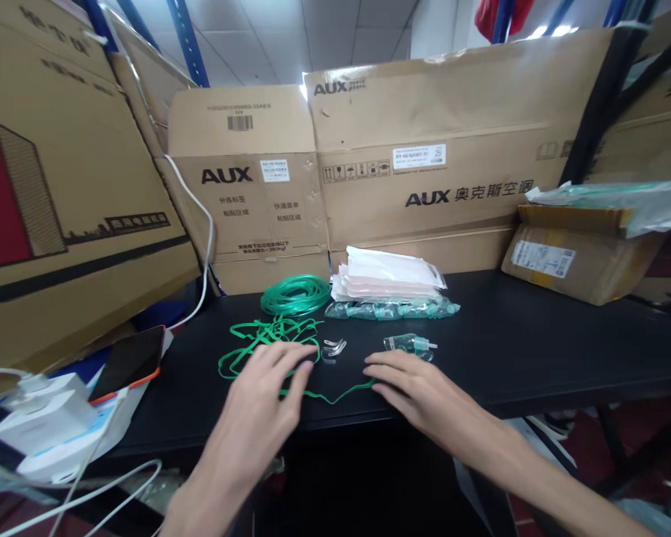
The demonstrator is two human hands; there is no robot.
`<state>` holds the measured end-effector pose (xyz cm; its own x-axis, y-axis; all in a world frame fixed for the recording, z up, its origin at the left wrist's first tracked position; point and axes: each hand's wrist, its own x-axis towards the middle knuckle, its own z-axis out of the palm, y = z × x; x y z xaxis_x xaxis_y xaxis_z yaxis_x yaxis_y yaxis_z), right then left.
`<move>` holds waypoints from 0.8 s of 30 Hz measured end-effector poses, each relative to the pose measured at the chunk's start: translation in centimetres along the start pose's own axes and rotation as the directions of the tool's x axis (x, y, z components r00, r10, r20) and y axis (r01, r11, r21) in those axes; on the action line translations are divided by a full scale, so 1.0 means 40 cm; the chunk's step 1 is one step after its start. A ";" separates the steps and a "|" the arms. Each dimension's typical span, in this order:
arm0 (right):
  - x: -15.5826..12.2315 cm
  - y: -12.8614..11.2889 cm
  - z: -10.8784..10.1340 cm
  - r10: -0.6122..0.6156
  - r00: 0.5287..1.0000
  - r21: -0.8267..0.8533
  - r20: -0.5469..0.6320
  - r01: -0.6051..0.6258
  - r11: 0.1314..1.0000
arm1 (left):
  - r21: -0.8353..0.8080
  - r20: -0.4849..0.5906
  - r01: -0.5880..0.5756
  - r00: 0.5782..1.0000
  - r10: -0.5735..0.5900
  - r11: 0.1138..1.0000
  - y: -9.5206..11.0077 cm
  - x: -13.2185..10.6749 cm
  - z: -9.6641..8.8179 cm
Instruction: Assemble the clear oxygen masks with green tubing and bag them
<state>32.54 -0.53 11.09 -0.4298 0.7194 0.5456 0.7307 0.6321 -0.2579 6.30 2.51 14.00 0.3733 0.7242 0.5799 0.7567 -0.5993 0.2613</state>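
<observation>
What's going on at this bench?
Someone is working bare-handed with a loose green strap. Their left hand is over its tangled part, and one strand runs across to the fingers of the right hand; whether either hand grips it isn't clear. Small curved pieces lie between the hands, with a clear green-tinted part just beyond the right. Farther back are a coil of green tubing and a stack of white packets.

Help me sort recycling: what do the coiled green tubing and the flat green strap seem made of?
The coiled green tubing looks like glossy, soft plastic: translucent, with bright highlights. The flat green strap looks matte, perhaps elastic or fabric, folding limply.
</observation>
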 end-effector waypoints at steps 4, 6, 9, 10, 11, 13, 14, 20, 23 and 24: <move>0.013 0.017 -0.034 0.053 0.996 -0.087 -0.076 -0.059 0.994 | -0.070 0.143 -0.055 0.988 0.065 0.996 0.073 0.032 0.049; 0.017 0.017 -0.046 0.078 0.995 -0.129 -0.065 -0.086 0.988 | -0.090 0.186 -0.067 0.979 0.082 0.994 0.094 0.052 0.074; 0.012 0.014 -0.055 0.130 0.991 -0.170 -0.044 -0.136 0.976 | -0.125 0.238 -0.113 0.961 0.140 0.986 0.117 0.076 0.103; 0.010 0.017 -0.057 0.157 0.986 -0.181 -0.050 -0.164 0.970 | -0.140 0.257 -0.133 0.952 0.165 0.981 0.123 0.082 0.112; 0.010 0.022 -0.058 0.187 0.980 -0.191 -0.062 -0.195 0.962 | -0.155 0.277 -0.155 0.941 0.194 0.976 0.128 0.089 0.122; 0.012 0.041 -0.059 0.245 0.966 -0.201 -0.077 -0.256 0.946 | -0.186 0.314 -0.192 0.918 0.244 0.964 0.133 0.102 0.142; 0.013 0.055 -0.057 0.271 0.960 -0.199 -0.072 -0.280 0.939 | -0.200 0.329 -0.205 0.907 0.262 0.958 0.134 0.110 0.152; 0.021 0.142 -0.035 0.384 0.923 -0.085 -0.003 -0.383 0.920 | -0.256 0.382 -0.228 0.869 0.315 0.939 0.119 0.150 0.195; 0.049 0.176 -0.046 0.463 0.885 0.003 -0.055 -0.463 0.886 | -0.270 0.394 -0.215 0.865 0.311 0.939 0.118 0.163 0.202; 0.063 0.184 -0.053 0.492 0.866 0.039 -0.084 -0.491 0.870 | -0.275 0.399 -0.208 0.864 0.308 0.939 0.120 0.167 0.205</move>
<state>37.97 5.32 12.24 0.0319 0.9103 0.4126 0.8265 0.2081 -0.5230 16.82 7.28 12.82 0.7697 0.5768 0.2737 0.4849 -0.8070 0.3372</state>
